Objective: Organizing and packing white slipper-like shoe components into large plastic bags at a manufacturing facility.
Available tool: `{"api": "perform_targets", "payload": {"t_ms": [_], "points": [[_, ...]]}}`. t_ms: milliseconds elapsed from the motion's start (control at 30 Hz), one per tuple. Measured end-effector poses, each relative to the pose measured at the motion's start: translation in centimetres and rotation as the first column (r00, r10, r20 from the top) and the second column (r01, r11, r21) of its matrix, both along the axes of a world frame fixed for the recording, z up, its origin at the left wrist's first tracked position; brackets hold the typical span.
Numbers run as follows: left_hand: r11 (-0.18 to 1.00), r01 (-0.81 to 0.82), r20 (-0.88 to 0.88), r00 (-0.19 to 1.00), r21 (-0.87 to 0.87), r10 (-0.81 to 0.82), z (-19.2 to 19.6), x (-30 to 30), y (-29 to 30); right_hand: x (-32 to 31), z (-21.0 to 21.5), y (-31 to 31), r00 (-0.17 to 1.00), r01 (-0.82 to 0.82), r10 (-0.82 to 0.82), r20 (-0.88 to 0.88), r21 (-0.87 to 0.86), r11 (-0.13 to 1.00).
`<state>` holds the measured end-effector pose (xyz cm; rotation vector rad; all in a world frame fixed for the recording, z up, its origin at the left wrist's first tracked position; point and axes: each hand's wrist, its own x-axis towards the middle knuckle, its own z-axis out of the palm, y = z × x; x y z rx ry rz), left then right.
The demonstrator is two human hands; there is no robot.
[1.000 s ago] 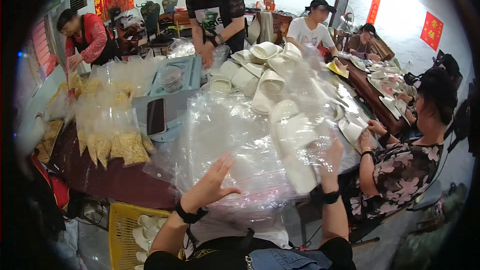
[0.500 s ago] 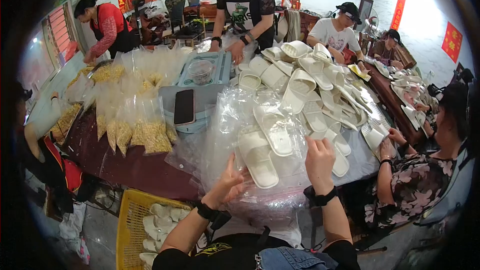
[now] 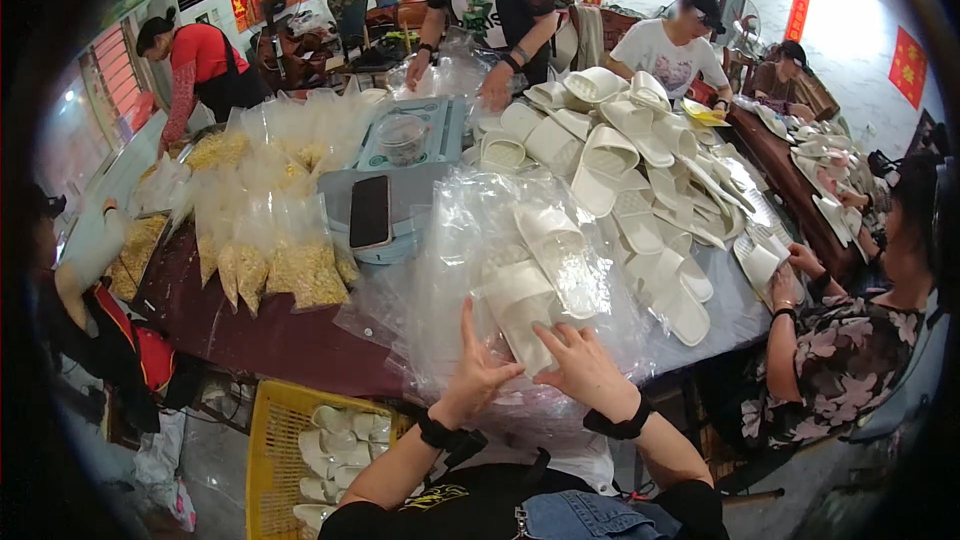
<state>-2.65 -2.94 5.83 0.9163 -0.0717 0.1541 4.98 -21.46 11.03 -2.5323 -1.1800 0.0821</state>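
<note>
A pair of white slippers lies on clear plastic bags in front of me: the near slipper (image 3: 522, 305) and, just beyond it to the right, the far slipper (image 3: 557, 250). Glossy clear film (image 3: 450, 240) spreads around them and seems to cover part of them. At the near slipper's lower end, my right hand (image 3: 592, 372) has its fingers spread, the tips at the sole's edge. My left hand (image 3: 480, 370) is open on the other side, index finger raised and thumb pointing toward the right hand. Neither hand grips anything visible.
A heap of white slippers (image 3: 610, 155) rises at the right. Bags of yellow pieces (image 3: 305, 270) stand at the left, near a phone (image 3: 370, 212) on a blue-grey container. A yellow crate (image 3: 268, 460) holds more slippers below. Co-workers sit or stand around the table.
My right hand has come down and left from beside the slippers to the near slipper's end, its fingers spreading. My left hand has shifted slightly right and opened more.
</note>
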Motion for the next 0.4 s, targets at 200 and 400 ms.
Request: {"api": "perform_targets", "payload": {"t_ms": [200, 400], "points": [[0.999, 0.037, -0.057, 0.998, 0.010, -0.036, -0.7, -0.1, 0.4, 0.7, -0.5, 0.6, 0.987, -0.159, 0.163, -0.016, 0.123, 0.980], [0.972, 0.002, -0.117, 0.993, -0.235, -0.031, -1.1, -0.2, 0.5, 2.2, 0.8, 2.2, 0.938, -0.080, 0.164, -0.304, 0.272, 0.959]]}}
